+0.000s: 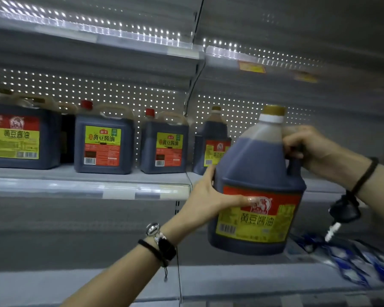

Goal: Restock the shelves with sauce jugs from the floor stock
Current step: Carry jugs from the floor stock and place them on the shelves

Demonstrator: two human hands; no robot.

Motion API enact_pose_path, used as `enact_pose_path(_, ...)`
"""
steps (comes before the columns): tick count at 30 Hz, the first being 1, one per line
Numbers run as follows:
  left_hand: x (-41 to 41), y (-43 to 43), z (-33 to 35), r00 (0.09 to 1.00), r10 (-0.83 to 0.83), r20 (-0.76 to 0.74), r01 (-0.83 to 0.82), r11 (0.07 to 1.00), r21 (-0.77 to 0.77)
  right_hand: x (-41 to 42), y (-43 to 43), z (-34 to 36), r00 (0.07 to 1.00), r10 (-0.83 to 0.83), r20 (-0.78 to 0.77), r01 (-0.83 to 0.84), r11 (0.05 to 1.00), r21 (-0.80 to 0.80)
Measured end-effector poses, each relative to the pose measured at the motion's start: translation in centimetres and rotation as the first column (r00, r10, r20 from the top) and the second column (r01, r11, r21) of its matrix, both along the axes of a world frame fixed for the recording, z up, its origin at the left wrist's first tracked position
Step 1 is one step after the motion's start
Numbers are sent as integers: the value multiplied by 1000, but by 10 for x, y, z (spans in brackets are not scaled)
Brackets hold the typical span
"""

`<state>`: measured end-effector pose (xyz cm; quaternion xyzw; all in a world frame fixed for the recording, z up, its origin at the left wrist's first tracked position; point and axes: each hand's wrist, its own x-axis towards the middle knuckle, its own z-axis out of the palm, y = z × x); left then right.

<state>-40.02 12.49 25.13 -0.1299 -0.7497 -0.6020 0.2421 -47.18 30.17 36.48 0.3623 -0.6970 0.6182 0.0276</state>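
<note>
The soy sauce jug (257,189) is hovering tilted before the middle shelf (87,185), right hand (304,145) curling round its handle, left hand (211,196) clasping its side. Pushed in carelessly, it risks toppling the neighbouring jug (213,140).

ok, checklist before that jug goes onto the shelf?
1. Right hand grips the handle of the dark plastic sauce jug with gold cap: ok.
2. Left hand holds its labelled side: ok.
3. Cap on: ok.
4. Label faces outward: ok.
5. Free spot on the grey metal shelf beside the matching gold-capped jug: hidden by the held jug, cannot tell.
6. Black key fob dangling from the right wrist clear of the shelf edge: cannot tell.
</note>
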Motion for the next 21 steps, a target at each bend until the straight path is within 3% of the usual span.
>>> enact_pose_path(12, -47, -107, 75, 995, 72, -74, -78, 994, -74, -65, -108, 63, 994, -37, -102, 38, 999, 7)
enact_pose_path(21, -115, -142, 88, 991, 110, -70, -115, 991, -74, -123, -147, 78, 986, -163, -34, 161, 986, -52)
